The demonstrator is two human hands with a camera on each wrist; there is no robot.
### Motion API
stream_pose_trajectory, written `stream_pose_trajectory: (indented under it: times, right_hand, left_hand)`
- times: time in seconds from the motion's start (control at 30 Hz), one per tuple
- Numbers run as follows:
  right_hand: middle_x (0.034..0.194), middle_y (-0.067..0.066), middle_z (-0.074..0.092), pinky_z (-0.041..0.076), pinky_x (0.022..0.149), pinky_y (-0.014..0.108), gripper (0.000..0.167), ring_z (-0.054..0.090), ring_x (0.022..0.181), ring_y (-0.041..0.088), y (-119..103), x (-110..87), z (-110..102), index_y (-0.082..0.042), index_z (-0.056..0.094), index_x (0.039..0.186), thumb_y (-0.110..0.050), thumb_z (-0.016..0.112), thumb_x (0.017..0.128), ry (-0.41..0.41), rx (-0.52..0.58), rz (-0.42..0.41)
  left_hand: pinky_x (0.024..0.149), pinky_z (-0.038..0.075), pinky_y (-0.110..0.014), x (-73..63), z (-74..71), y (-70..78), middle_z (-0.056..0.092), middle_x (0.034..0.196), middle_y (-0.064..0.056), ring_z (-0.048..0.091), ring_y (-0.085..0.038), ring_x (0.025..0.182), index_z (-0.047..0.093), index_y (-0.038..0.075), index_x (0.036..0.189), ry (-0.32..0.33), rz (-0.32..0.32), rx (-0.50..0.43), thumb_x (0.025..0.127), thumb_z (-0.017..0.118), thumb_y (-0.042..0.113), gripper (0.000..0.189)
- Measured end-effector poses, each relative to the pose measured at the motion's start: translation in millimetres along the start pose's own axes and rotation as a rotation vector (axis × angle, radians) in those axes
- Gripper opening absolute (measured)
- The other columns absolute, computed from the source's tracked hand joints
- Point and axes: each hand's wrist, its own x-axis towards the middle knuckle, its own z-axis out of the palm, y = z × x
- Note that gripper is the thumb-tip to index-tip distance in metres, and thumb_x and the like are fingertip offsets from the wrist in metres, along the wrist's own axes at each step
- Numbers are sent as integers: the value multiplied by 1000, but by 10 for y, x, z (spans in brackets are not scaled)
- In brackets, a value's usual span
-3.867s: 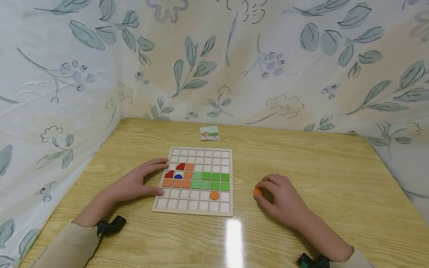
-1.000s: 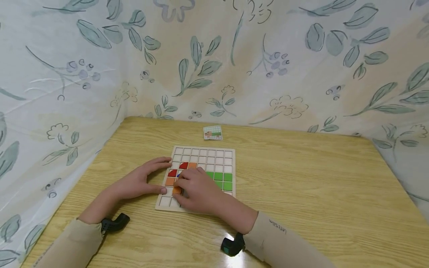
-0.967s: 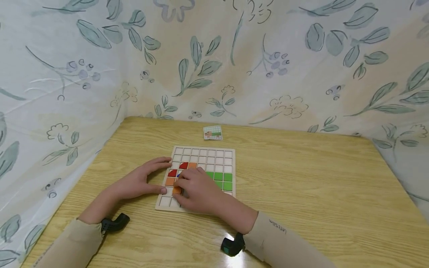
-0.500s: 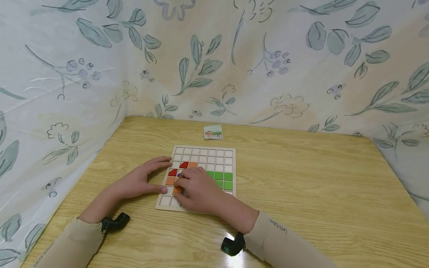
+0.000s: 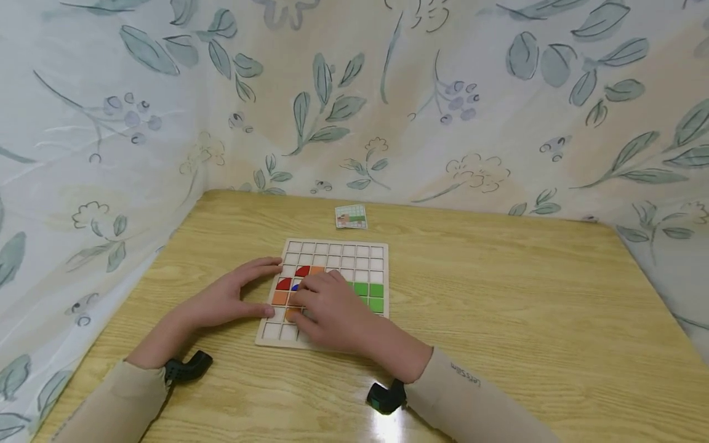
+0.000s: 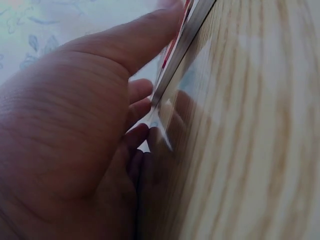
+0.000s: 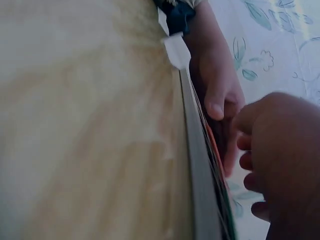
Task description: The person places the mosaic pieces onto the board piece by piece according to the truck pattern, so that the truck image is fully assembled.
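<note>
A pale wooden grid board (image 5: 362,249) lies on the table. My left hand (image 5: 218,303) rests at its left edge, thumb and fingers spread and touching the rim. Over the lower middle of the board hovers my right hand (image 5: 338,314), fingers loosely bent. An orange disc (image 5: 290,314) sits in a cell by its thumb, partly covered. In the right wrist view, a gap shows between the right fingers and the board, with no piece visible between them. Red quarter-round pieces (image 5: 302,271), a blue half-round (image 5: 295,287), orange squares (image 5: 280,298) and green squares (image 5: 376,290) fill other cells. The right hand hides several cells.
A small printed card (image 5: 351,216) with a coloured grid lies behind the board on the wooden table (image 5: 498,289). Patterned cloth (image 5: 421,123) hangs around the back and sides. Black wrist devices (image 5: 189,367) sit at both sleeves.
My right hand has carried the orange disc from the table at right to the board's lower left. Since half a second ago, it has lifted slightly off the disc. The left hand stays put.
</note>
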Motion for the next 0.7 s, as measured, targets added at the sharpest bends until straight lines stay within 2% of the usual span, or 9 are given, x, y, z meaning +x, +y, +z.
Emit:
stream_pose_trajectory:
  times: [0.13, 0.23, 0.37, 0.43, 0.57, 0.7]
  right_hand:
    - [119, -5, 68, 46, 101, 39, 23, 61, 114, 18, 23, -74, -164, -21, 81, 121, -37, 69, 109, -10, -7, 39]
    - [129, 0, 70, 46, 104, 43, 29, 62, 121, 22, 96, -154, -301, -19, 79, 131, -37, 67, 110, -4, -26, 71]
    - [148, 9, 66, 44, 114, 50, 42, 59, 137, 31, 277, -296, -475, -15, 72, 144, -40, 65, 111, -6, -62, 131]
    - [155, 12, 61, 40, 118, 52, 48, 55, 143, 33, 395, -395, -561, -14, 68, 150, -42, 61, 112, -14, -79, 175]
    - [164, 15, 52, 31, 125, 53, 57, 47, 151, 36, 659, -639, -696, -11, 62, 156, -48, 54, 114, -16, -140, 250]
    - [169, 19, 45, 22, 129, 58, 61, 39, 156, 41, 887, -913, -868, -9, 58, 159, -49, 52, 114, -19, -195, 326]
  left_hand:
    - [126, 24, -56, -16, 2, 42, 37, 174, -1, 27, -31, 162, 44, 24, 168, 15, -72, -69, 94, 89, 39, 88]
    - [127, 21, -63, 5, -1, 85, 34, 176, -2, 24, -32, 164, 40, 24, 170, 44, -86, -72, 97, 87, 38, 88]
    - [127, 18, -69, 55, -40, 178, 26, 180, -7, 17, -37, 166, 36, 18, 172, 108, -43, 29, 102, 81, 36, 85]
    - [128, 16, -69, 71, -65, 227, 21, 181, -9, 11, -38, 167, 33, 16, 174, 134, -43, 87, 105, 76, 36, 83]
    - [130, 6, -66, 55, -120, 278, 14, 182, -12, 0, -39, 168, 23, 13, 176, 166, -86, 165, 112, 66, 38, 81]
    - [130, -4, -62, 41, -171, 290, 7, 183, -13, -9, -39, 167, 17, 11, 177, 182, -109, 250, 112, 63, 44, 86]
